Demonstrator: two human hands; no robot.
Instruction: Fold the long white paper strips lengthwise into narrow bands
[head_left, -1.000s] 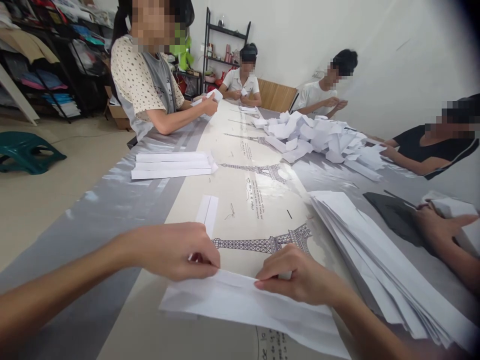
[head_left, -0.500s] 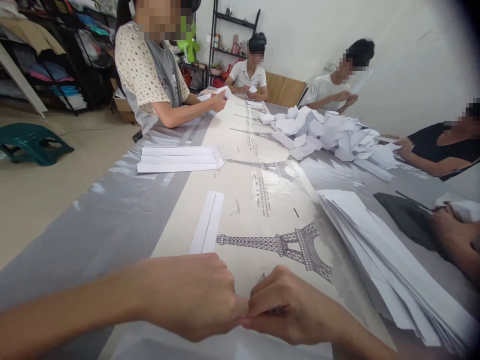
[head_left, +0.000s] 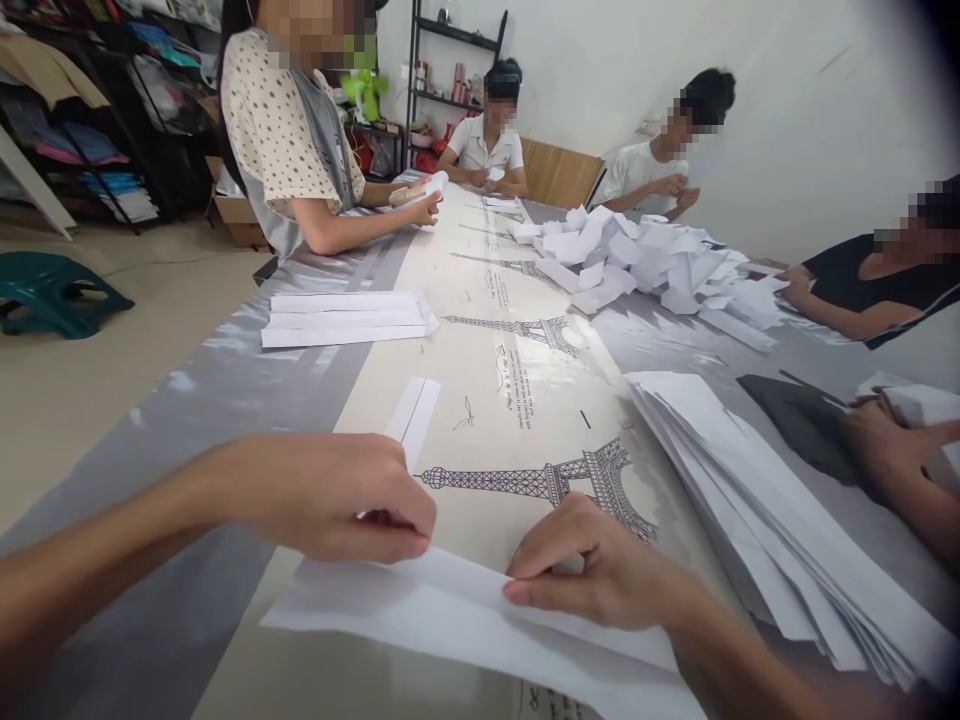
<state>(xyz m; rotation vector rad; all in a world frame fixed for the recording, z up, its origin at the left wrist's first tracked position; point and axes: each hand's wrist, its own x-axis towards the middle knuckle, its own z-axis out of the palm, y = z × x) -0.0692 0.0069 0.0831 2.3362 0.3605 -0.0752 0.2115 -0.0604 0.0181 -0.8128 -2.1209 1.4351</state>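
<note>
A long white paper sheet point(head_left: 465, 625) lies across the near table edge with its far edge folded over. My left hand point(head_left: 337, 495) has curled fingers pinching and pressing that fold at the left. My right hand point(head_left: 600, 570) is closed on the same fold a little to the right, thumb pressed on the paper. A narrow folded strip point(head_left: 412, 415) lies just beyond my left hand. A fanned pile of white sheets point(head_left: 750, 500) sits to the right of my right hand.
The table carries an Eiffel Tower print cloth point(head_left: 525, 400). A stack of folded strips point(head_left: 345, 318) lies at mid left, and a heap of folded papers point(head_left: 660, 270) at the far right. Several other people sit around folding paper; another person's hand point(head_left: 885, 440) rests at right.
My hands, pressed together at the fold's middle half a second ago, have moved apart along the fold, and more of the sheet shows again.
</note>
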